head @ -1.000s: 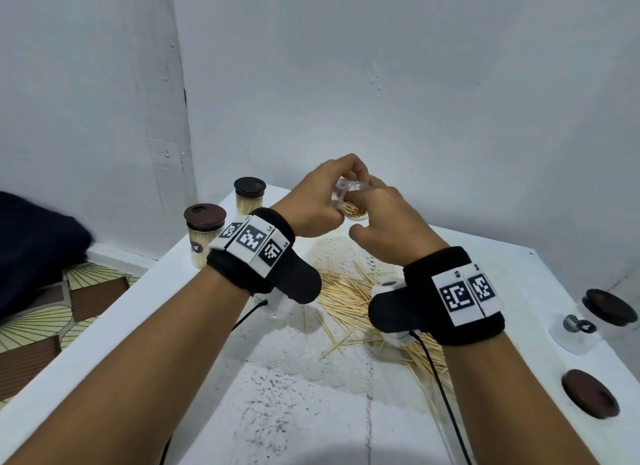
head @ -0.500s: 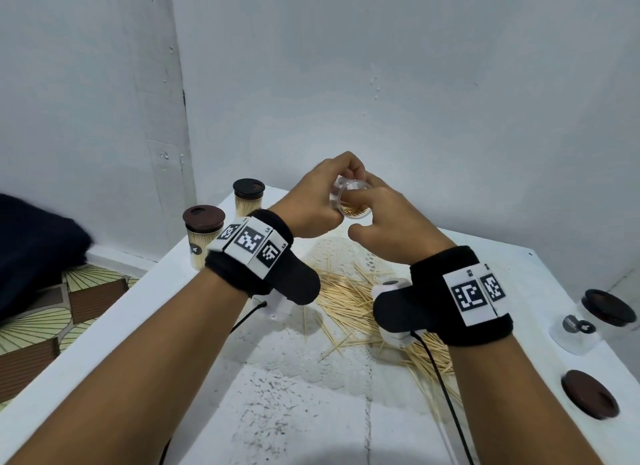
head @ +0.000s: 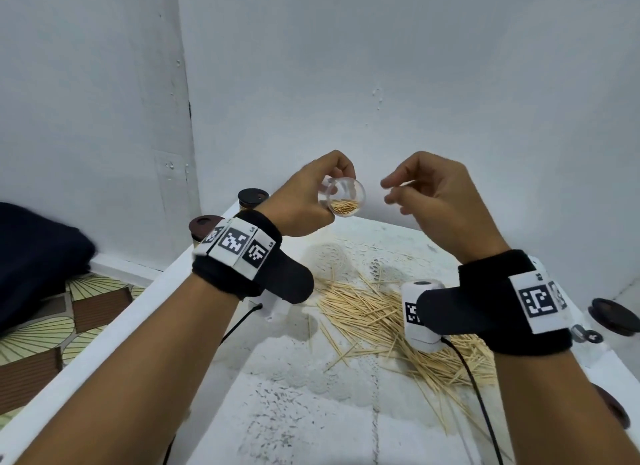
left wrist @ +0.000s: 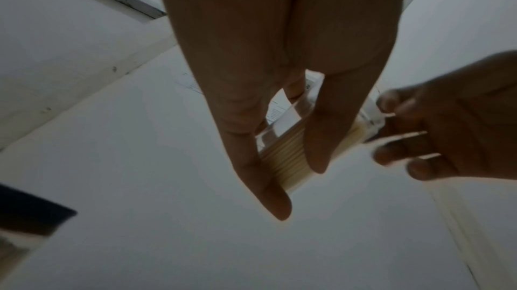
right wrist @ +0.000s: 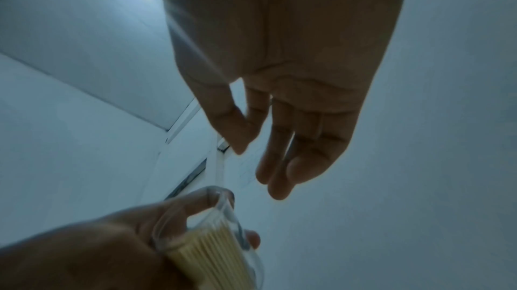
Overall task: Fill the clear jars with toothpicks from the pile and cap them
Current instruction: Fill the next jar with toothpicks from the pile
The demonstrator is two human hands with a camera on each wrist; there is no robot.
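The jar [head: 345,197] sits tipped in the left hand's [head: 304,201] grip above the table [head: 138,312], only partly filled; the right hand [head: 436,198] hovers beside it, fingers relaxed and empty. Two capped jars [head: 252,198] stand at the far left (finished, I'd guess). A big pile [head: 374,312] remains, and spare lids [head: 612,315] wait at right.

A white table [head: 114,329] carries a loose pile of toothpicks [head: 374,312] at its middle. Two capped, filled jars [head: 204,229] stand at the far-left corner. Dark lids [head: 613,315] lie along the right edge.
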